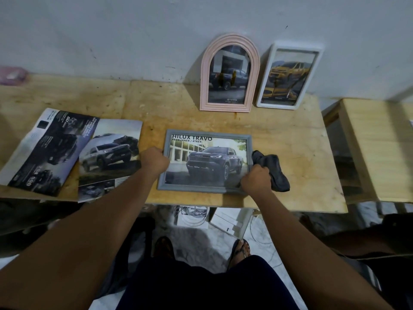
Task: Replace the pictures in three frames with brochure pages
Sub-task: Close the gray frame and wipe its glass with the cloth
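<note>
The left hand's fingers are curled round the left rim of the grey frame. The right hand is closed on a dark cloth at the frame's lower right corner; whether it also pinches the rim cannot be told. The frame lies flat, face up, on the wooden table near its front edge. The step looks like wiping or lifting it, so the left hand should steady the rim alone and the cloth should do the touching, keeping fingers off the glass. Its page reads "HILUX TRAVO", "PRERUNNER / 4TREX", with "TOYOTA" on the truck's grille. The pink arched frame against the wall shows "TOYOTA" at its foot; the white frame beside it holds a yellow truck. The brochure at left is turned and hard to read.
</note>
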